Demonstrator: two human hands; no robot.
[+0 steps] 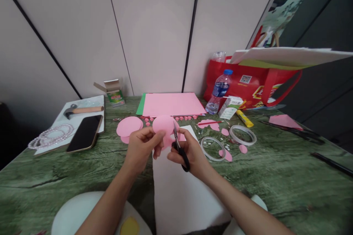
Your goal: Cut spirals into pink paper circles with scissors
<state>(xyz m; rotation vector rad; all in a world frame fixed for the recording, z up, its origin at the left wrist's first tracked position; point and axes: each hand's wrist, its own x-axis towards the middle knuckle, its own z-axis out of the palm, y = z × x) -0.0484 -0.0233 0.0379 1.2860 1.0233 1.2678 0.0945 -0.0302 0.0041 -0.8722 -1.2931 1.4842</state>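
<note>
Between thumb and fingers, my left hand [143, 146] pinches a round pink paper piece [162, 123] over the middle of the table. My right hand [193, 152] grips black-handled scissors [182, 156], fingers in the loops and blades pointing up along the paper's right edge. How far the blades are parted is hard to see. Below both hands lies a white sheet [182, 191]. Left of my left hand rests a stack of pink paper circles [128, 127]. Small pink curled pieces [187, 118] form a row behind the held paper.
Pink and green sheets [171, 104] lie at the back. Tape rolls [242, 134], pink scraps [227, 155], a red pencil [211, 122] and a glue stick [244, 118] are rightward. A water bottle [220, 91] stands before a red bag [245, 80]. Leftward are a phone [85, 133] and hammer [84, 110].
</note>
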